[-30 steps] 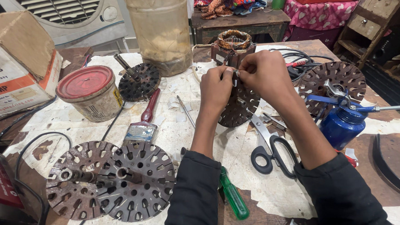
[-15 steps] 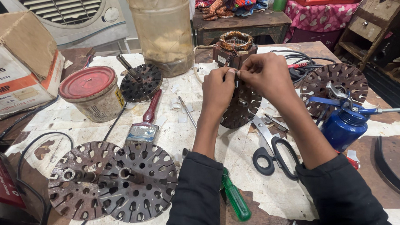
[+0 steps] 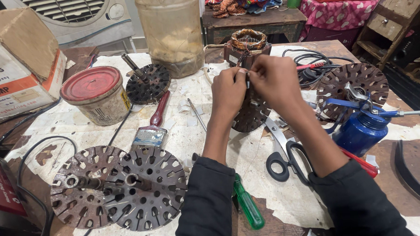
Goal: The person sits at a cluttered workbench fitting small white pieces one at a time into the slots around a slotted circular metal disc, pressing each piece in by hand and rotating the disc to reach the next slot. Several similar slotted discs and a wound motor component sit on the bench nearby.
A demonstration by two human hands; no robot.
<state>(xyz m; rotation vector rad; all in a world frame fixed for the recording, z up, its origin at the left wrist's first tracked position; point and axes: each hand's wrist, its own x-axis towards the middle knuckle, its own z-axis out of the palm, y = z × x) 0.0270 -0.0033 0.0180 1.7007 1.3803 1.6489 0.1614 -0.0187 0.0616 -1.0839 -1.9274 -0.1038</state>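
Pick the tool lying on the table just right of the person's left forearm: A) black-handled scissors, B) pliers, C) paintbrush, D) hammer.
A: the scissors lie open on the table between the two forearms, just right of the left one; the paintbrush is on the other side, and no hammer or pliers show.

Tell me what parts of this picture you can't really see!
- Head view: the tiny thing pinched between the left hand and right hand is too small and covered by fingertips.
- The slotted metal disc under the hands is mostly hidden by them.
- The scissors are partly covered by the right forearm.
- The green screwdriver has its tip hidden behind the left sleeve.
- The cardboard box is cut off by the left edge.
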